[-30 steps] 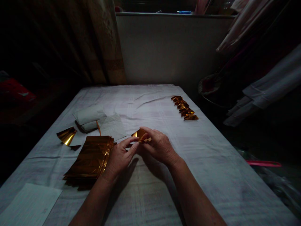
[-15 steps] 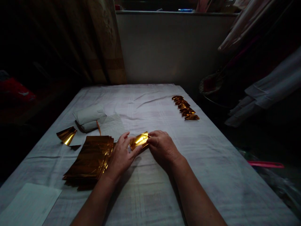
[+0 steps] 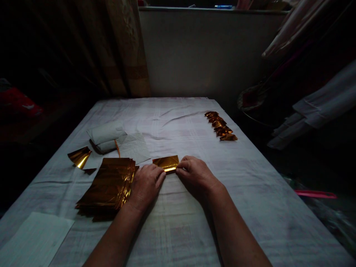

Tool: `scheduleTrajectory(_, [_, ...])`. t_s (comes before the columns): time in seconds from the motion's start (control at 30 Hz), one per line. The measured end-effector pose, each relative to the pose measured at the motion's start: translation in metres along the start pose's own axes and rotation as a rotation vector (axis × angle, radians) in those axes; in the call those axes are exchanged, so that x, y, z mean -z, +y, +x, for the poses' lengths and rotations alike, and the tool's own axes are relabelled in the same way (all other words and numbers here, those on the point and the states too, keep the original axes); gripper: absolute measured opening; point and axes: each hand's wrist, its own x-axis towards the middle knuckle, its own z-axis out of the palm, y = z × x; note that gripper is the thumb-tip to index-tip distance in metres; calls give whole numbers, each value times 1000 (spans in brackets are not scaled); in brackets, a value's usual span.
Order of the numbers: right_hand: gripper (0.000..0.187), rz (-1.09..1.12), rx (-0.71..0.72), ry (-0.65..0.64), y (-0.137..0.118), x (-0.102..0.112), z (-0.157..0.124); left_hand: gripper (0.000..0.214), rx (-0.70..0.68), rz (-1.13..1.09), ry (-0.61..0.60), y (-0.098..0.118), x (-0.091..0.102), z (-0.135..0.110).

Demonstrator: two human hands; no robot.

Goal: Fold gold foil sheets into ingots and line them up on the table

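Observation:
Between my hands, on the cloth-covered table, lies a small rectangle of folded gold foil paper (image 3: 166,162), its near edge bent into a bright narrow strip. My left hand (image 3: 148,180) pinches its near left corner, fingers closed. At the right end, the thumb and fingertips of my right hand (image 3: 196,173) are closed on the edge. Just left of my left hand sits a thick stack of gold foil sheets (image 3: 107,185). Several folded gold foil pieces (image 3: 221,126) stand in a row by the table's right edge.
Behind the stack are a whitish paper wrapper (image 3: 107,132) and a curled gold foil scrap (image 3: 80,156). A pale paper sheet (image 3: 36,237) lies at the near left. Pale garments (image 3: 325,96) hang beyond the table's right edge, above a pink handle (image 3: 315,194).
My left hand has moved down and closed on the foil's near edge. The foil now lies flatter, with a straight strip folded along its near side.

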Motion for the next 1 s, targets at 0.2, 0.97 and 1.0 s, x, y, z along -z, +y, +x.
scheduleTrajectory(0.2, [23,-79,-82,5,-1,-2,3,21,86,1,-13,-5,4,1])
scheduleTrajectory(0.97, [17,-198,-269,132,-12,-17,8,9,178,50,110,-7,-9,1])
scheduleTrajectory(1.0, [17,-200,-272,129,-13,-17,8,8,178,59,119,-7,-10,1])
